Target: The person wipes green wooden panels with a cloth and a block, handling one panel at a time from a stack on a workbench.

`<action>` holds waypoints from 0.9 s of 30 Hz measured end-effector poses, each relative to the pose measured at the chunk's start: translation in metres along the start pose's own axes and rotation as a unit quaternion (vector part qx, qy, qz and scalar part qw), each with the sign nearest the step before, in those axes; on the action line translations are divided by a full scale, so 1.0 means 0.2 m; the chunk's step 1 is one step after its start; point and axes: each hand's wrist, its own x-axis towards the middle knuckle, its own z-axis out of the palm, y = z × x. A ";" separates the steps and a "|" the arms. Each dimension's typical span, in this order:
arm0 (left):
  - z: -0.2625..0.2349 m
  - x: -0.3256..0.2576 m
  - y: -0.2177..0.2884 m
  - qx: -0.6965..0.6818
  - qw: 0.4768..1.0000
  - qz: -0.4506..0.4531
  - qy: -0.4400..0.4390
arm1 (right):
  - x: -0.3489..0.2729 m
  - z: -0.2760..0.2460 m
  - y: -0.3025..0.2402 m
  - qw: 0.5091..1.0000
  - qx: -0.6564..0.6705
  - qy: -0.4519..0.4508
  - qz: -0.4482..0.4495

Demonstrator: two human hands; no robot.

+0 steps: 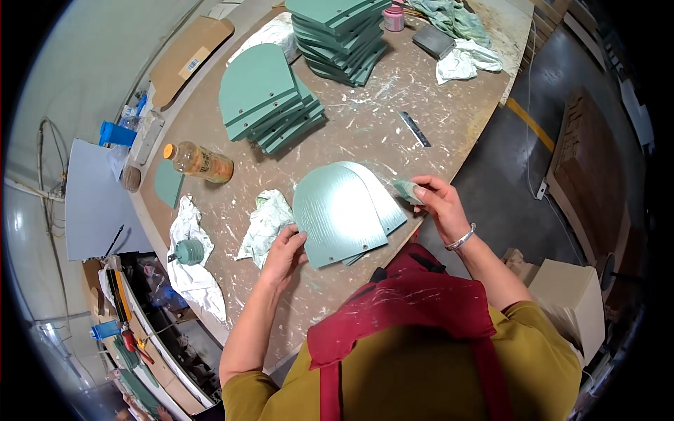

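Two overlapping pale green panels, each with a rounded top, lie on the table before me. The upper panel (337, 217) catches a bright glare, and the lower panel (385, 200) sticks out to its right. My left hand (286, 251) grips the upper panel's left edge near its lower corner, fingers partly under it. Off the panels' right side, my right hand (437, 200) pinches a small greenish-white piece of cloth or pad (407, 191). A crumpled stained rag (268, 223) lies beside my left hand.
Stacked green panels (260, 91) and a taller stack (337, 42) stand on the table's far side. An orange-capped bottle (203, 163) is at the left, near a green jar (188, 252) on a white cloth (200, 284). A flat metal blade (414, 129) lies at the right, near the table edge.
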 end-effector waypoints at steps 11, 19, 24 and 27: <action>-0.03 -0.08 0.42 0.056 0.980 0.182 0.055 | 0.06 0.06 -0.08 1.000 0.011 -0.012 -0.009; -0.30 0.45 1.28 0.160 0.939 0.288 0.104 | 0.07 0.16 -0.10 0.999 0.011 -0.037 -0.003; -0.26 0.59 1.36 0.414 0.848 0.251 0.216 | 0.05 0.06 -0.06 1.000 0.003 -0.025 0.002; -0.23 0.57 1.27 0.610 0.626 0.442 0.202 | 0.06 0.01 -0.05 1.000 0.021 -0.004 0.010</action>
